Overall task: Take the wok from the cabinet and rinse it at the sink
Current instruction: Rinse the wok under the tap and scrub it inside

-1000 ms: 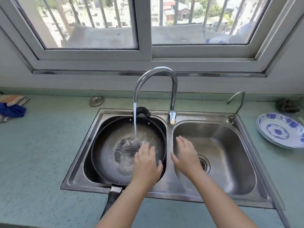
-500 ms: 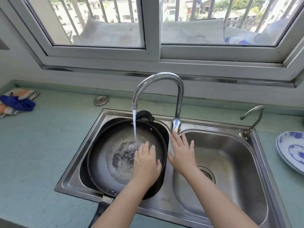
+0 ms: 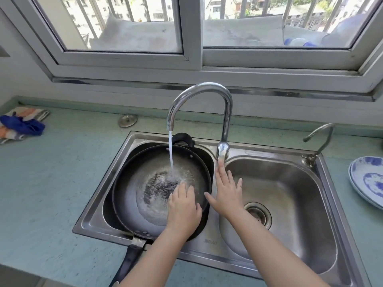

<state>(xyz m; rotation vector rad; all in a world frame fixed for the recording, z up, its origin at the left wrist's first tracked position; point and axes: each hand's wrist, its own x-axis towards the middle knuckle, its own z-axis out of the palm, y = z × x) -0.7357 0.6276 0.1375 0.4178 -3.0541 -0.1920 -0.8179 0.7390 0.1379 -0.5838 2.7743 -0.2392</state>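
The wok (image 3: 145, 183) sat in the left basin of the sink (image 3: 228, 245), its long black handle (image 3: 128, 264) pointing toward the person over the near rim, its small loop handle (image 3: 183, 138) at the far side. It was dark and worn grey inside, with water from the tap (image 3: 199, 94) splashing near its centre. The left hand (image 3: 183, 206) lay flat and open inside it, gripping nothing. The right hand (image 3: 227, 187), fingers spread and empty, reached over the divider, fingertips just below the tap base. The right basin stood empty.
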